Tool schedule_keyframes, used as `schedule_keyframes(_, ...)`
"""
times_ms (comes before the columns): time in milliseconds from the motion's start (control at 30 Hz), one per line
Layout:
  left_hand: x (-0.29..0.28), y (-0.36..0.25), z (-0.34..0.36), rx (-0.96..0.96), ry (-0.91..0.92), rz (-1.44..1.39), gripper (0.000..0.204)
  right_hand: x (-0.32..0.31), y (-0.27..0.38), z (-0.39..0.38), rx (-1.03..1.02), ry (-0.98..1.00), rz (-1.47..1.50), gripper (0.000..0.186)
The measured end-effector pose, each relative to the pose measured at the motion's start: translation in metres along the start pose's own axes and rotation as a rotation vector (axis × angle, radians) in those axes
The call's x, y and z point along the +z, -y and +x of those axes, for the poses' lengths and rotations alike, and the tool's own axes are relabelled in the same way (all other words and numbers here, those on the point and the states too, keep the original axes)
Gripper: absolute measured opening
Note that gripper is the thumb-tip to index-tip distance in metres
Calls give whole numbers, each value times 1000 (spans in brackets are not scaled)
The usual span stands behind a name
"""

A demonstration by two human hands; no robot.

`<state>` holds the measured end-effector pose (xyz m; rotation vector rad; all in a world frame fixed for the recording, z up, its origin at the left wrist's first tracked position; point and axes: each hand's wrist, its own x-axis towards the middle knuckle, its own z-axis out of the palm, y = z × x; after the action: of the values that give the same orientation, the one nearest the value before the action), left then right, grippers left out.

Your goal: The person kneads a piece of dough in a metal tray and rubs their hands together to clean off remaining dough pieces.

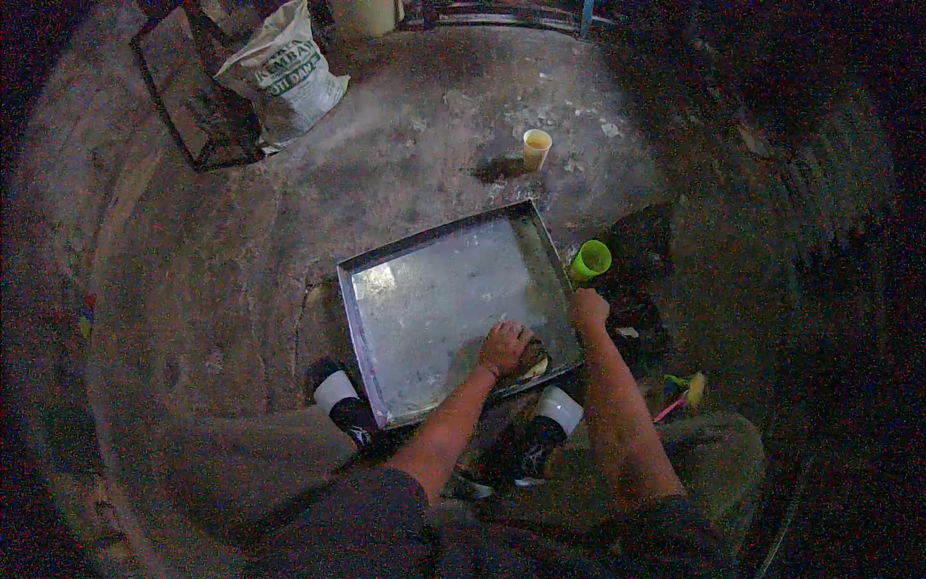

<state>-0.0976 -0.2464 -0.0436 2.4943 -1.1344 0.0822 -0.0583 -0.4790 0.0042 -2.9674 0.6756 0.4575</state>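
A large, shallow rectangular metal tray (444, 289) lies tilted at an angle on the floor in front of me, its inner surface shiny and a little smeared. Inside its near right corner, my left hand (506, 345) is curled over a dark pad with a pale yellow edge (537, 368), pressed to the tray's bottom. Most of that pad is hidden or too dim to name exactly. My right hand (588, 309) is closed in a fist on the tray's right rim. Just beyond it stands a bright green cup (591, 259).
Farther off stands a pale cup (536, 150). A white printed sack (289, 82) rests by a dark-framed panel (183, 87) at the far left. My boots (336, 388) flank the tray's near edge. A yellow-headed brush (691, 392) with a pink handle lies at right.
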Motion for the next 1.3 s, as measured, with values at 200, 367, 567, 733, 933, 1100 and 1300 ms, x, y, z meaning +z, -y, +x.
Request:
schedule_keyframes(200, -38, -66, -30, -664, 54, -27, 57, 5, 10, -19, 97, 30, -58, 22)
schedule_keyframes(367, 46, -47, -45, -771, -107, 333, 65, -14, 50, -42, 79, -83, -122, 23)
schedule_keyframes(567, 68, -16, -26, -684, -76, 216, 51, 28, 26, -35, 263, 2, 29, 25)
schedule_keyframes(733, 42, -26, -20, -737, 119, 146, 48, 27, 26, -48, 299, 35, 72, 23)
schedule_keyframes(933, 22, -46, -7, -761, 124, 129, 50, 27, 7, -47, 270, 65, 161, 20)
schedule_keyframes(1100, 14, -31, -7, -661, 42, 141, 71, 10, 14, -51, 217, 42, 246, 23)
schedule_keyframes(1300, -26, -23, 37, -899, 287, -298, 90, 23, -12, -33, 193, 64, 320, 24)
